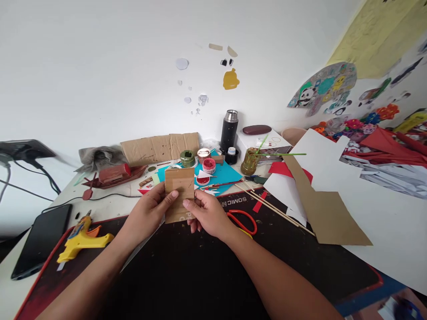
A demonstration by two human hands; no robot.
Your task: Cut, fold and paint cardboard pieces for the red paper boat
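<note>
A small rectangular piece of brown cardboard (179, 182) is held up over the black desk mat, between both hands. My left hand (156, 204) grips its left edge, thumb across the front and the other fingers hidden behind. On the lower right edge, my right hand (208, 212) pinches it with the thumb in front and fingers curled behind. Red-handled scissors (245, 220) lie on the mat just right of my right hand. Beyond the cardboard, open paint jars in green (187, 158) and red (209, 165) stand on blue sheets (230, 174).
A yellow glue gun (85, 240) and a black phone (43, 240) lie at left, near a red model boat (115, 175). Thin wooden sticks (276, 209) and a large cardboard offcut (333, 220) lie at right. A glass jar (249, 162) and black thermos (229, 131) stand behind.
</note>
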